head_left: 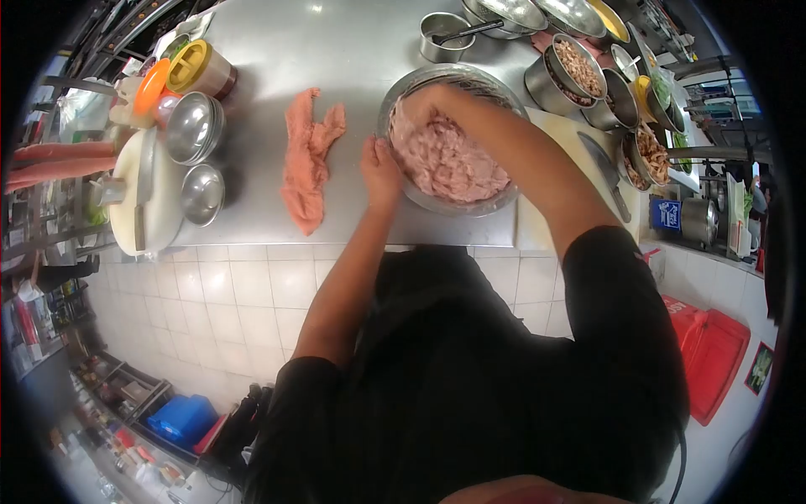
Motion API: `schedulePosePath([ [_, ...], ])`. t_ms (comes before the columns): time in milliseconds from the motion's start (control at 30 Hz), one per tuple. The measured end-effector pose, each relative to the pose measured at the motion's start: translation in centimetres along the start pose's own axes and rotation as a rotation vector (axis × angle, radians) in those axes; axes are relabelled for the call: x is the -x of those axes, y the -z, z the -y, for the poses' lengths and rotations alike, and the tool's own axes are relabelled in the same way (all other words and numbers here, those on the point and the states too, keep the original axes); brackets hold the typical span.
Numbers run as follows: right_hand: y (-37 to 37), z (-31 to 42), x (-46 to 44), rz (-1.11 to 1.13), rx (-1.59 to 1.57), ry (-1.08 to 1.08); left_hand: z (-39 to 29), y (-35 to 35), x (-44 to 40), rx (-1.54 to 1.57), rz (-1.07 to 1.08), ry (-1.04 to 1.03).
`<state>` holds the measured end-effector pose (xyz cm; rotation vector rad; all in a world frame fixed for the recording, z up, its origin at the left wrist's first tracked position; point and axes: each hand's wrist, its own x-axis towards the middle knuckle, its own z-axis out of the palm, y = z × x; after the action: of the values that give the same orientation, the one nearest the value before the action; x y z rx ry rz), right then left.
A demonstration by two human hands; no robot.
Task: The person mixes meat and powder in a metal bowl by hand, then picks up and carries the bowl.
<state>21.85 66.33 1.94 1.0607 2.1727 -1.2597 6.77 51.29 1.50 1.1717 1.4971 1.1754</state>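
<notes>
A large metal mixing bowl stands on the steel table, filled with pale pink raw meat in pieces. My right hand reaches down into it from the right, at the far left part of the meat. Its fingers are sunk in the meat and mostly hidden. At the bowl's near left side, my left hand is closed on the rim. A crumpled salmon-pink cloth lies on the table to the left of this hand.
On the left are stacked metal bowls, a yellow-lidded container and a knife on a round white board. A cleaver lies on the right-hand cutting board. Metal pots of ingredients crowd the back right.
</notes>
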Motion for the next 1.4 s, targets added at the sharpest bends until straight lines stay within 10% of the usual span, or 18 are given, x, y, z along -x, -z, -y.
schedulePosePath([
  [100,-0.8,11.1,9.7,0.096,0.250,-0.178,1.4,-0.2,-0.2,-0.105,-0.061,-0.188],
  [200,-8.8,6.3,11.7,-0.671,0.413,0.097,2.1,-0.6,-0.3,-0.084,-0.079,-0.148],
  [267,-12.2,4.9,13.0,-0.760,0.433,0.008,-0.3,0.4,0.3,-0.096,0.008,-0.054],
  [367,-12.3,3.3,11.7,-0.386,-0.068,-0.484,-0.1,-0.1,0.5,-0.099,0.018,-0.152],
  [567,-6.0,1.6,16.2,-0.737,-0.159,0.306,-0.9,0.5,0.3,-0.226,0.020,-0.209],
  [733,-1.4,-5.5,14.4,-0.663,-0.508,-0.436,0.0,-0.4,0.1,-0.160,-0.026,-0.245],
  [1200,-1.5,5.8,2.2,0.212,0.261,-0.138,-0.2,-0.3,0.2,-0.075,0.001,-0.086],
  [1400,-4.6,5.6,10.9,0.137,0.488,-0.133,0.7,-1.1,0.8,-0.100,-0.075,-0.190],
])
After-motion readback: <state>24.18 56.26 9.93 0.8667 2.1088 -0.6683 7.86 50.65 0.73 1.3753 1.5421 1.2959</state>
